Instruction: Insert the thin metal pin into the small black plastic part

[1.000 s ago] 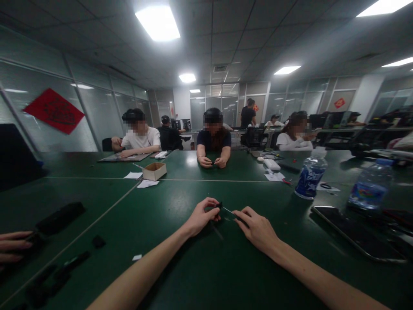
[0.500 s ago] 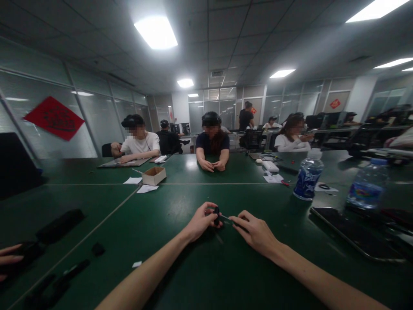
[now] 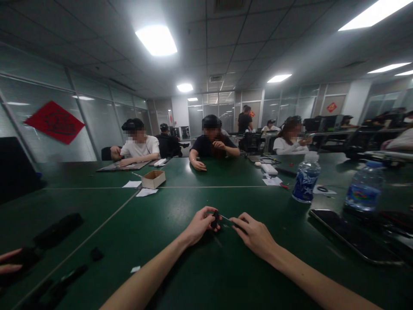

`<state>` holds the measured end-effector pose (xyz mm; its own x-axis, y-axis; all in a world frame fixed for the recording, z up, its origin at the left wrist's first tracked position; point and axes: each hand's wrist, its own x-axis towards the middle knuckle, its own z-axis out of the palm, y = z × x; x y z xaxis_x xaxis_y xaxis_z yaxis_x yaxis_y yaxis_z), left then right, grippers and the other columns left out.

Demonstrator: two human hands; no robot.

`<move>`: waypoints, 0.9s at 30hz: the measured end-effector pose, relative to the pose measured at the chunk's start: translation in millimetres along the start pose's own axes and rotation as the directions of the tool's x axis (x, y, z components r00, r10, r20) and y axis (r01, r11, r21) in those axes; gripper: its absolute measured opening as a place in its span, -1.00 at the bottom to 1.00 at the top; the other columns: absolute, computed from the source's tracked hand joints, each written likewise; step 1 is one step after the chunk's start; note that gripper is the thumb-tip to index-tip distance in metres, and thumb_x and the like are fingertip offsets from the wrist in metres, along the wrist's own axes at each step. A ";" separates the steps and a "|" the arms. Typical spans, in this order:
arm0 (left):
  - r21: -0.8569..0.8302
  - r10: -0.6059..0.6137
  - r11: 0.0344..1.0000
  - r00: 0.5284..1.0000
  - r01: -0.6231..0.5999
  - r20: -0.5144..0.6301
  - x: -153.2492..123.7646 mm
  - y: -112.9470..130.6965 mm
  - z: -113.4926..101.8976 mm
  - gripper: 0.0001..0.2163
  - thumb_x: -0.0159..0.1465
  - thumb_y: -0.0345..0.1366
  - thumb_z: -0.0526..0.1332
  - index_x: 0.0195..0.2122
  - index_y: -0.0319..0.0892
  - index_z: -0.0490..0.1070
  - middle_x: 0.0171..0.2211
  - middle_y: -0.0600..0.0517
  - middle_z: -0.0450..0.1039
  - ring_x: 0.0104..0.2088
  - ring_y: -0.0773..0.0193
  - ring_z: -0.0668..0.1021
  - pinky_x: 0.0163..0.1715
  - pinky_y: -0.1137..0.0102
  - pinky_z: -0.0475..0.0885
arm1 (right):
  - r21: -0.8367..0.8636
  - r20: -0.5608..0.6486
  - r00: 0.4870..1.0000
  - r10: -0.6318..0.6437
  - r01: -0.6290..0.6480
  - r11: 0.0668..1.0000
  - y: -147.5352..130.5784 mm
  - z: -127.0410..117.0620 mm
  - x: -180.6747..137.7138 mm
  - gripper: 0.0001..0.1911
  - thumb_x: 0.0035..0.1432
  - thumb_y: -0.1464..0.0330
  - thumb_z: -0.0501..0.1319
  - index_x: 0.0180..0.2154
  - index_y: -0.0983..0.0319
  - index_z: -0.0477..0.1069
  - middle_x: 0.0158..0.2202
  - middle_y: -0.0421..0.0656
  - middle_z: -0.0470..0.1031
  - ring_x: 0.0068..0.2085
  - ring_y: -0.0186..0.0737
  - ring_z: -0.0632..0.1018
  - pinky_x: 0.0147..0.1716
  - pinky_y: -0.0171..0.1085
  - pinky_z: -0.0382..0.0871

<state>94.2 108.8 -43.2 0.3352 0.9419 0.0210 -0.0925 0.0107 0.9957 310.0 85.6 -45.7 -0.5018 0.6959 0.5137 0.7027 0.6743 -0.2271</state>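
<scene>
My left hand point(image 3: 199, 226) pinches a small black part point(image 3: 215, 218) just above the green table point(image 3: 180, 275). My right hand point(image 3: 254, 234) holds a thin metal tool point(image 3: 226, 220) whose tip meets that black part. Both hands sit close together at the middle of the table, fingers curled. What the small part is cannot be told.
Two water bottles point(image 3: 305, 177) point(image 3: 365, 191) and a dark phone point(image 3: 351, 237) lie at the right. A small cardboard box point(image 3: 153, 178) with paper slips stands further back. Black parts point(image 3: 58, 230) and another person's fingers point(image 3: 8, 262) are at the left. Several people sit across the table.
The black part in my left hand has turned from flat to upright. The view has tilted up slightly. The person opposite has raised one hand; the fingers at the left have drawn back.
</scene>
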 end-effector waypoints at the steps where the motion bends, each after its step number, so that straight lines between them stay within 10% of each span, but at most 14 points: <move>1: 0.013 0.003 1.000 1.000 -0.003 0.005 0.3 -0.7 -0.6 -0.72 0.18 -0.38 0.10 -0.06 -0.23 0.23 -0.19 -0.11 0.44 -0.41 0.34 0.51 -0.43 0.47 0.36 | 0.002 0.002 1.000 -0.002 0.002 1.000 0.0 0.0 -0.2 -0.72 0.28 0.33 -0.01 -0.04 0.18 0.37 -0.22 -0.11 0.38 -0.42 -0.36 0.46 -0.48 -0.39 0.39; 27: 0.044 0.015 0.999 1.000 -0.014 -0.022 2.0 -4.7 -3.4 -0.72 0.19 -0.29 0.13 -0.08 -0.24 0.25 -0.19 -0.10 0.45 -0.40 0.34 0.50 -0.40 0.44 0.32 | -0.056 0.033 0.999 0.033 -0.031 0.998 -3.0 2.7 2.0 -0.71 0.26 0.36 0.00 -0.05 0.15 0.38 -0.26 -0.12 0.38 -0.40 -0.31 0.48 -0.45 -0.36 0.40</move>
<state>92.1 111.8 -48.2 0.3132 0.9491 0.0338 -0.0554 -0.0172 0.9983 305.5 85.6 -46.2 -0.4946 0.7258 0.4782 0.7452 0.6373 -0.1965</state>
